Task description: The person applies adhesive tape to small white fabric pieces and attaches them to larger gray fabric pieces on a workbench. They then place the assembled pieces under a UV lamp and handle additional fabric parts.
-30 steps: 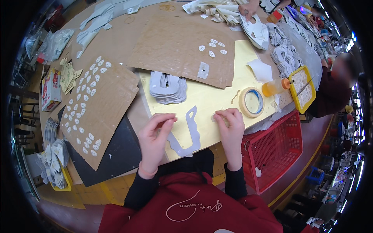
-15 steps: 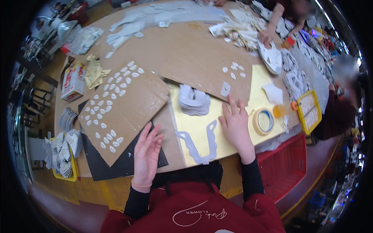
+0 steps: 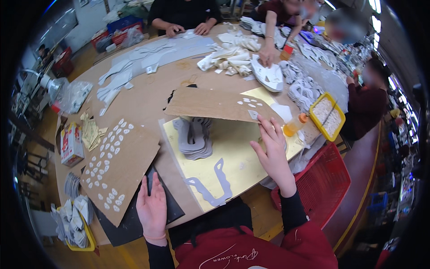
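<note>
While my left hand (image 3: pixel 152 207) lies flat, fingers apart, on the black sheet (image 3: pixel 130 219), my right hand (image 3: pixel 271 154), fingers spread, touches the cardboard sheet (image 3: pixel 210 104) edge.

Matt brown cardboard sheet (image 3: pixel 210 104) lies above the smooth yellow paper sheet (image 3: pixel 233 157). On the yellow sheet sit matt grey, felt-like cutouts (image 3: pixel 195 138). Right of it stands a red plastic mesh basket (image 3: pixel 331 184).

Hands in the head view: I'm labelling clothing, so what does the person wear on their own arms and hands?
Both hands are bare, no gloves. The left hand has a thin band at the wrist above a black sleeve. The right hand comes out of a matching black sleeve, under a red apron with white lettering.
</note>
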`<state>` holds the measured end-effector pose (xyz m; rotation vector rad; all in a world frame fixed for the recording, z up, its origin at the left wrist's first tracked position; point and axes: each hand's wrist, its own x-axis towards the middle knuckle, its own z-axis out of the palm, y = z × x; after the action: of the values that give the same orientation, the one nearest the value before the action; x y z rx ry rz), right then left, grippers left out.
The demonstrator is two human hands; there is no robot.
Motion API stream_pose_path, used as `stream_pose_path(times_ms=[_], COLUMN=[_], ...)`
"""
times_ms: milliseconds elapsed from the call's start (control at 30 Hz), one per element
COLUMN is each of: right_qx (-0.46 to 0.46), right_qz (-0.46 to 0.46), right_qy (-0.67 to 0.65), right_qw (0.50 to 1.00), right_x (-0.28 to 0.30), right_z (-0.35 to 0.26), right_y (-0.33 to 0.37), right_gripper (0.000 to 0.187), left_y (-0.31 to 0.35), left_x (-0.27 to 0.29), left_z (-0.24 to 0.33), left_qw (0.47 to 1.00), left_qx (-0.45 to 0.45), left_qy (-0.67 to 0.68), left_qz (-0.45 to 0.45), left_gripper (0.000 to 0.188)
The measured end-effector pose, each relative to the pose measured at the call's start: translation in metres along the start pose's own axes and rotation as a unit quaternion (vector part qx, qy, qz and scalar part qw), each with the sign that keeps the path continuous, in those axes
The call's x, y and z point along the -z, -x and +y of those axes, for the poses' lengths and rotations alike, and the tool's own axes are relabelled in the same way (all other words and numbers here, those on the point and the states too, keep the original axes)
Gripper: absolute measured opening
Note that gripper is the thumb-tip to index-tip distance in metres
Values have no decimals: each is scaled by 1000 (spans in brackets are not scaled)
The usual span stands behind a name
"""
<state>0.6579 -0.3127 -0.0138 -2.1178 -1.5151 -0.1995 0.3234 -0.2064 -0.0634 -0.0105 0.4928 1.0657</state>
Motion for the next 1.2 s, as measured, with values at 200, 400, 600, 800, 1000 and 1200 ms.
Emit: stream_pose_path(times_ms=[200, 400, 600, 800, 1000, 1200], right_qx=[15, 44, 79, 105, 89, -11], right_qz=[44, 47, 77, 172, 321, 430], right_qy=[-3, 16, 30, 71, 181, 321], right_qw=[999, 998, 993, 977, 925, 844], right_x=[42, 53, 81, 104, 137, 172], right_z=[3, 0, -10, -11, 6, 34], right_y=[19, 44, 49, 52, 78, 142], right_gripper=[44, 46, 45, 45, 55, 51], left_y=[-8, -22, 2, 55, 89, 83], left_x=[2, 23, 30, 57, 29, 8], left_z=[5, 26, 30, 23, 18, 24], left_qw=[986, 950, 940, 946, 882, 905], left_qx=[-108, -158, -165, -113, -38, -92], left_qy=[-123, -269, -296, -295, -443, -374], left_qz=[34, 26, 26, 75, 154, -181], left_gripper=[38, 41, 41, 39, 69, 44])
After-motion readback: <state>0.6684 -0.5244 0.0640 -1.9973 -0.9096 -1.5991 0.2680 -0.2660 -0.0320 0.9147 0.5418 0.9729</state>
